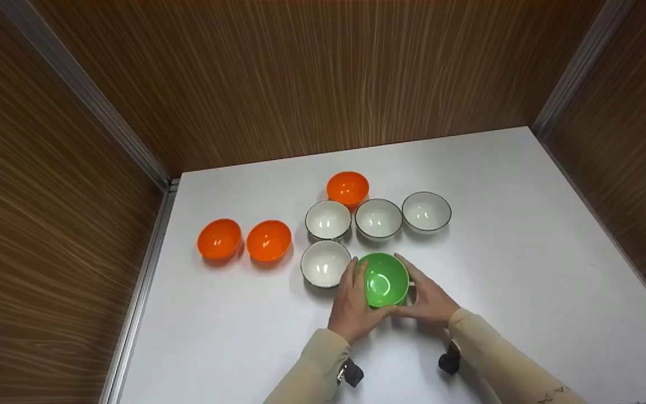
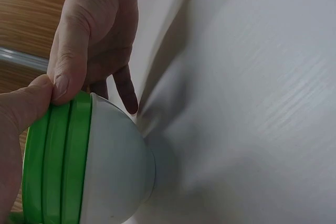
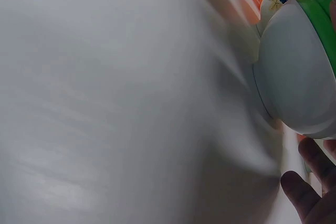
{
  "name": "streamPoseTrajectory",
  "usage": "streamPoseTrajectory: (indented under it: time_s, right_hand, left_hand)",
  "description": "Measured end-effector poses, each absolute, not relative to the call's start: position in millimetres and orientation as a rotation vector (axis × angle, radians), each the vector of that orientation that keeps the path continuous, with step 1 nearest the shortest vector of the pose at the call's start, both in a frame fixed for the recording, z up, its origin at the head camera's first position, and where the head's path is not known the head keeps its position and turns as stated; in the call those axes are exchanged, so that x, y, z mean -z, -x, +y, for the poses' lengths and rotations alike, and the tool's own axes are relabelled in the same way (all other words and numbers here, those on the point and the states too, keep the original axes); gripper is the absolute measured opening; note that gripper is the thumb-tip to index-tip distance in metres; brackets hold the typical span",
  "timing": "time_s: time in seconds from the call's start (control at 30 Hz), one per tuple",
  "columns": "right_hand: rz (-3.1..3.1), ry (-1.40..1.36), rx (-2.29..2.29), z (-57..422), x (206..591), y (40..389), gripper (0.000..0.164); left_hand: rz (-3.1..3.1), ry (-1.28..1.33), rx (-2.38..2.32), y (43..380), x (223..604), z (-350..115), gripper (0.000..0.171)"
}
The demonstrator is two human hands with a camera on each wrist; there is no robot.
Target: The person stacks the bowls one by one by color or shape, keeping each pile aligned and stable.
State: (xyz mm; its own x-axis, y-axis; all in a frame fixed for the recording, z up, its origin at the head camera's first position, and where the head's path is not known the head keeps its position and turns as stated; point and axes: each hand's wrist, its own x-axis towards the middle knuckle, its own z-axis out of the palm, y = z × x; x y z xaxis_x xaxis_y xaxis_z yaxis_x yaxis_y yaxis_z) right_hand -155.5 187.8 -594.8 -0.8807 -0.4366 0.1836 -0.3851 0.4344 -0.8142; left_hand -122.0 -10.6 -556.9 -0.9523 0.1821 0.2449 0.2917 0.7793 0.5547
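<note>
Both hands hold a stack of bowls near the front middle of the table. Its inside shows as a glossy green bowl [image 1: 384, 280] in the head view. Several green rims sit one above another over a white bowl [image 2: 118, 166] in the left wrist view. My left hand [image 1: 354, 308] grips the left side, fingers over the rim. My right hand [image 1: 427, 300] curves round the right side. The thumbs meet at the near rim, and the lower right fingers spread below the green rims. A white bowl [image 1: 326, 264] stands just left of the stack.
Behind the stack, three dark-rimmed white bowls [image 1: 379, 219] stand in a row. An orange bowl [image 1: 347, 188] is farther back, and two more orange bowls [image 1: 268, 241] stand to the left. Wood-grain panels [image 1: 312, 78] enclose the white table [image 1: 525, 252].
</note>
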Motion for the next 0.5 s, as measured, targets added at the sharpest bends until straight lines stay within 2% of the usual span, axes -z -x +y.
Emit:
streamPoseTrajectory:
  time_s: [0.5]
  right_hand:
    - [2.603,0.749,1.447,188.7,595.4,157.1,0.115]
  left_hand:
    - [-2.815,0.377,0.907,121.3,558.0,-12.7,0.107]
